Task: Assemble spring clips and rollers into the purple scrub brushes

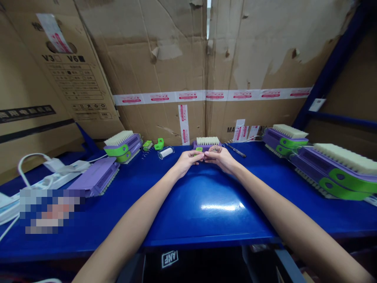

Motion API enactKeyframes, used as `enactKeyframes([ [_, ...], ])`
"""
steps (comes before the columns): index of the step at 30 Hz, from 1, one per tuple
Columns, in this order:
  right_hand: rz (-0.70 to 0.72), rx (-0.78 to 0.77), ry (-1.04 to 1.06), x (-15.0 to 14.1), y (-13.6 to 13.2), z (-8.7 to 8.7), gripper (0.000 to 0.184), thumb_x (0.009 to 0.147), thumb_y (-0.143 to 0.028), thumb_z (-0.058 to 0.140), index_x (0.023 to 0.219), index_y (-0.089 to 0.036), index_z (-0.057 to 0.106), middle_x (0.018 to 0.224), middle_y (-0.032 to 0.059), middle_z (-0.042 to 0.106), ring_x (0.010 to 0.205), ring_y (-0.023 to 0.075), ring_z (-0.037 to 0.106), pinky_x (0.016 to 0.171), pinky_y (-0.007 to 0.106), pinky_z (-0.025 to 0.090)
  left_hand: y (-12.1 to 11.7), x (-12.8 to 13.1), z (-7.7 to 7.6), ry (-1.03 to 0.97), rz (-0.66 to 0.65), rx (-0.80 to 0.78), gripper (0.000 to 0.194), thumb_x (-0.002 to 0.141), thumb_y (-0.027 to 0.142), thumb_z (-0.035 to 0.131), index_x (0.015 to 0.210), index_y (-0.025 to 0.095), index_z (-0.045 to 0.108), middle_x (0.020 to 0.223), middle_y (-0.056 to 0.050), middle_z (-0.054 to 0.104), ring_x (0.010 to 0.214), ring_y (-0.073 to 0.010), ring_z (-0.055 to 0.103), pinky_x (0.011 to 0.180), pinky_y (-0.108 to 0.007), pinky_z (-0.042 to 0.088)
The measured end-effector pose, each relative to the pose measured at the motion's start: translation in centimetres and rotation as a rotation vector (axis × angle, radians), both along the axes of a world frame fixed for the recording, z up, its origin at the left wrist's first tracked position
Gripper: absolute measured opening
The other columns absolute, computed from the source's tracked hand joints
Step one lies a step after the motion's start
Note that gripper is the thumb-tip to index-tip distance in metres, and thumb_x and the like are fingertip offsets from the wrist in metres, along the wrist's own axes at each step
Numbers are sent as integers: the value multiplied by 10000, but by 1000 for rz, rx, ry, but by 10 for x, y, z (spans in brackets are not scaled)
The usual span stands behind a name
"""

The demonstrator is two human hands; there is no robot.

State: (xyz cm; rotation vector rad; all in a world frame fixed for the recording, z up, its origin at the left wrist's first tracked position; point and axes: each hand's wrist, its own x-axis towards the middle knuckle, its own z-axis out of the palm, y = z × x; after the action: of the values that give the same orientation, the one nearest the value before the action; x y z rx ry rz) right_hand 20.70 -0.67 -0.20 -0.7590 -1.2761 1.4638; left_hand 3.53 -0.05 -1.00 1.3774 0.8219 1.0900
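My left hand (187, 160) and my right hand (221, 158) meet fingertip to fingertip above the middle of the blue table. Both are closed in a pinch, and whatever lies between the fingertips is too small and too covered to name. Just behind them rests a purple brush unit (207, 144) with pale bristles facing up and a bit of green at its left end; my hands hide its lower part. To the left of my left hand lie a clear-capped white cylinder (166, 153), a green curved part (159, 144) and a small green block (147, 146).
More purple-and-green brush units stand stacked at left (123, 146) and right (330, 171). A purple housing (96, 177) lies beside a white power strip (44, 182) with cables. A dark pen-like tool (237, 151) is right of my hands. Cardboard (165, 70) walls the back.
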Motion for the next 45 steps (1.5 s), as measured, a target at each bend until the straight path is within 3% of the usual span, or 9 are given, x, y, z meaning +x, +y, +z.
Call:
enactKeyframes([
  [10,-46,-1,119,-4,1,0,409,508,-245,866,713,-182,519,725,0,684,724,161,676,810,339,554,-2,1,3,0,-20,-34,368,597,397,805,833,129,717,780,-54,661,744,-128,577,650,-242,401],
  [17,-73,-23,179,-5,4,0,388,499,-213,873,696,-177,541,720,32,696,735,177,679,810,333,548,0,2,4,-60,50,0,369,531,383,830,754,124,689,754,-26,635,678,-103,545,651,-243,390],
  [22,-100,-17,182,-5,4,0,392,499,-220,869,698,-187,534,686,20,682,725,182,677,812,349,539,3,2,4,-63,75,-10,368,567,393,795,782,126,660,760,-28,638,703,-116,568,667,-244,407],
  [25,-159,14,130,-6,6,-2,403,481,-240,868,696,-190,531,675,4,672,712,175,668,801,348,532,5,3,2,49,142,87,293,644,372,727,787,132,638,753,-31,644,693,-127,570,651,-248,413],
  [28,-266,100,31,-7,8,-5,408,451,-267,868,672,-190,533,689,2,673,725,177,659,799,342,518,5,5,-1,259,243,323,184,730,322,640,763,142,627,762,-37,654,704,-143,575,672,-267,427],
  [31,-317,157,-19,-9,10,-6,413,427,-289,867,658,-192,538,705,9,679,763,189,659,807,338,505,3,7,-3,408,314,479,149,783,271,580,837,150,648,875,-56,682,808,-170,610,752,-285,449],
  [38,-275,141,-30,-10,9,-8,441,423,-314,871,683,-193,537,731,21,691,749,185,658,796,341,509,-4,7,-1,532,368,515,315,790,195,563,1090,138,639,1072,-91,679,897,-197,632,847,-317,473],
  [45,-248,135,-55,-10,8,-9,427,441,-303,858,687,-197,526,755,25,698,739,179,654,793,345,514,-5,8,-1,612,378,523,568,789,180,560,1347,109,479,936,-80,677,869,-195,627,903,-345,453],
])
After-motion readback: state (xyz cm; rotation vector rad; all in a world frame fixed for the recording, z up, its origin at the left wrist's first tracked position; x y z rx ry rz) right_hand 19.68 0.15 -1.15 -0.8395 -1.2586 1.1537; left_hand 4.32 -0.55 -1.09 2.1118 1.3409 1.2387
